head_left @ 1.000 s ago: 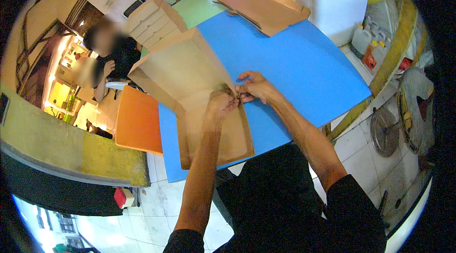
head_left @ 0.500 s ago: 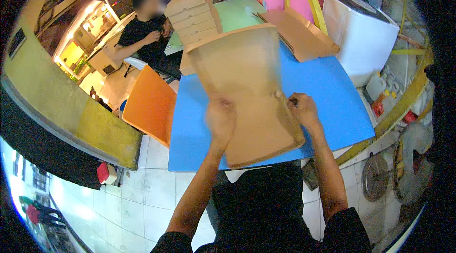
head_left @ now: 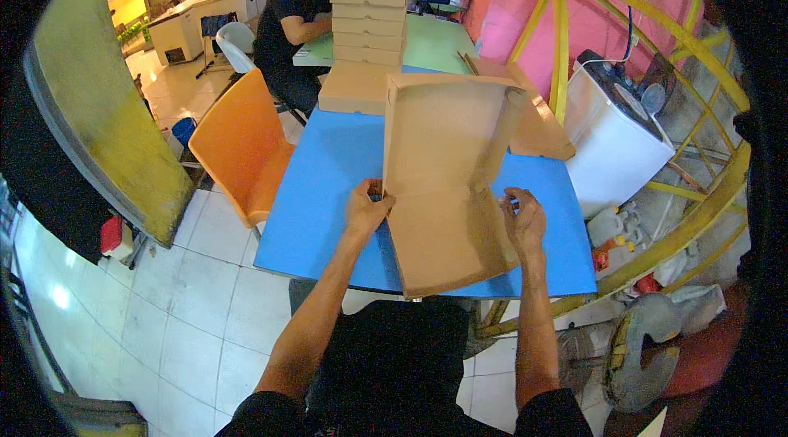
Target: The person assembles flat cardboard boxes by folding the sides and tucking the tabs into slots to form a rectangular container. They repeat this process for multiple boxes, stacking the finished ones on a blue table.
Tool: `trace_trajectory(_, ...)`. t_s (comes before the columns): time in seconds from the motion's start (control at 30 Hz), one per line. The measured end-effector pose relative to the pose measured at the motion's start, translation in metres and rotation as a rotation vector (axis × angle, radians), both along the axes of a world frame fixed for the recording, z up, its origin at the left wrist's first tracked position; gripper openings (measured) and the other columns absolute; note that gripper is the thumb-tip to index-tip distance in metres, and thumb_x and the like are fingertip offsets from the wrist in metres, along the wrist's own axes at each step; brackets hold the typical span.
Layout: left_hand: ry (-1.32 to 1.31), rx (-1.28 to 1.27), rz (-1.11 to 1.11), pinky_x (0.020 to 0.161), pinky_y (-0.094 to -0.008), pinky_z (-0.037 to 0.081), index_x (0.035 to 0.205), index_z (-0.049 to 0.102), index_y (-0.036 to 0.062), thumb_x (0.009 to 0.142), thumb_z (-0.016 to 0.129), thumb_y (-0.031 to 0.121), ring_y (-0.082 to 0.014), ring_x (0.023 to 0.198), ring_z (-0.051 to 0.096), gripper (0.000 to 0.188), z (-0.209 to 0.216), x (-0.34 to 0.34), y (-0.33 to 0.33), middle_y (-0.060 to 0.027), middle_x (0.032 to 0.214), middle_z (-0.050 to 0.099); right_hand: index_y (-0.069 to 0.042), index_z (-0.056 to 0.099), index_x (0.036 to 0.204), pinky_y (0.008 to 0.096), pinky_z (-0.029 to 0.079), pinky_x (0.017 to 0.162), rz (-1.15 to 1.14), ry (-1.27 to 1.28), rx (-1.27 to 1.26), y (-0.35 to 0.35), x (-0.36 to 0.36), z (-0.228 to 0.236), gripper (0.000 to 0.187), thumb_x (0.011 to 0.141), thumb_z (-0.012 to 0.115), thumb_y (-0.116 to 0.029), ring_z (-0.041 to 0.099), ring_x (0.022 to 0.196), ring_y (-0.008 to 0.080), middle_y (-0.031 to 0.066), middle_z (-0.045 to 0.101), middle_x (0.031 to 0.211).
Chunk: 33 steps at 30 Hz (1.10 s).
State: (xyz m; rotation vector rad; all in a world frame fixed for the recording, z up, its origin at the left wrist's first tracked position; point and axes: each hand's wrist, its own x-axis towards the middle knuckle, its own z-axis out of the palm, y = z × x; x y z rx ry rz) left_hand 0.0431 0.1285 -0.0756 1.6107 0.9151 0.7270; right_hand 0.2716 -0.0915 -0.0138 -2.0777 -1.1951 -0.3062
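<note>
A brown cardboard box (head_left: 447, 232) lies in front of me with its lid (head_left: 447, 121) raised at the far side. Its inside holds nothing that I can see. At the box's left edge, close to the fold of the lid, my left hand (head_left: 367, 209) is closed with thumb and curled fingers on the side wall. Across from it, my right hand (head_left: 527, 222) has its fingers bent toward the thumb at the right wall, and blue tabletop shows through the gap between them. The box's near edge reaches the front of the blue table (head_left: 316, 183).
Behind the box stand a stack of closed cardboard boxes (head_left: 368, 27) and a single closed one (head_left: 353, 88). Flat cardboard sheets (head_left: 538, 117) lie back right. A person (head_left: 283, 27) sits past an orange chair (head_left: 238, 146). A white washing machine (head_left: 611, 141) and yellow metal frame (head_left: 561, 43) flank the right.
My view has shifted, so the surroundings sit differently. My left hand has gone from over the box's left part to its outer left edge. The right hand stays at the right wall.
</note>
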Motion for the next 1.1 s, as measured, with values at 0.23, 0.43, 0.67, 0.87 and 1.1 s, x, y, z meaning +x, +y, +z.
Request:
trace_trajectory(0.23, -0.050, 0.336, 0.118, 0.079, -0.0377, 0.055, 0.122, 0.062, -0.0016, 0.076, 0.071, 0.026, -0.0295, 0.089, 0.070, 0.054, -0.005, -0.007, -0.018, -0.0169, 0.104, 0.071, 0.001, 0.069, 0.098, 0.0326, 0.052, 0.065, 0.429, 0.323, -0.130, 0.083, -0.069, 0.003, 0.023, 0.090, 0.066, -0.021, 0.065, 0.073, 0.0186, 0.0095, 0.070, 0.086)
trace_trajectory(0.43, 0.097, 0.315, 0.003, 0.084, -0.0386, 0.053, 0.123, 0.063, 0.0030, 0.076, 0.074, 0.035, -0.0297, 0.092, 0.069, 0.058, 0.008, -0.012, -0.020, -0.0148, 0.102, 0.072, 0.001, 0.070, 0.092, 0.0337, 0.051, 0.050, 0.516, 0.955, -0.479, 0.149, -0.083, -0.005, 0.016, 0.091, 0.063, -0.013, 0.064, 0.061, 0.0206, 0.0111, 0.069, 0.079)
trace_trajectory(0.67, 0.023, 0.488, -0.175, 0.098, -0.0437, 0.046, 0.140, 0.042, -0.0013, 0.076, 0.078, 0.040, -0.0323, 0.121, 0.056, 0.085, -0.017, -0.022, -0.004, -0.0255, 0.134, 0.054, 0.004, 0.066, 0.092, 0.0298, 0.053, 0.050, 0.478, 0.806, -0.427, 0.154, -0.099, 0.016, 0.013, 0.080, 0.066, -0.002, 0.065, 0.063, 0.0198, 0.0115, 0.068, 0.082)
trace_trajectory(0.87, 0.121, 0.164, 0.202, 0.075, -0.0412, 0.054, 0.128, 0.055, -0.0039, 0.080, 0.073, 0.026, -0.0293, 0.083, 0.069, 0.059, -0.019, -0.009, -0.007, -0.0200, 0.092, 0.070, 0.003, 0.066, 0.089, 0.0294, 0.051, 0.050, 0.497, 0.737, -0.376, 0.156, -0.103, 0.013, 0.012, 0.077, 0.066, -0.001, 0.064, 0.060, 0.0188, 0.0103, 0.068, 0.078)
trace_trajectory(1.1, -0.349, -0.241, 0.073, 0.053, -0.0303, 0.046, 0.109, 0.066, -0.0049, 0.071, 0.078, 0.006, -0.0146, 0.061, 0.059, 0.041, -0.032, -0.004, 0.002, -0.0099, 0.078, 0.069, 0.002, 0.067, 0.085, 0.0290, 0.049, 0.050, 0.533, 0.681, -0.321, 0.153, -0.090, -0.009, 0.011, 0.075, 0.066, 0.000, 0.062, 0.057, 0.0177, 0.0089, 0.068, 0.075)
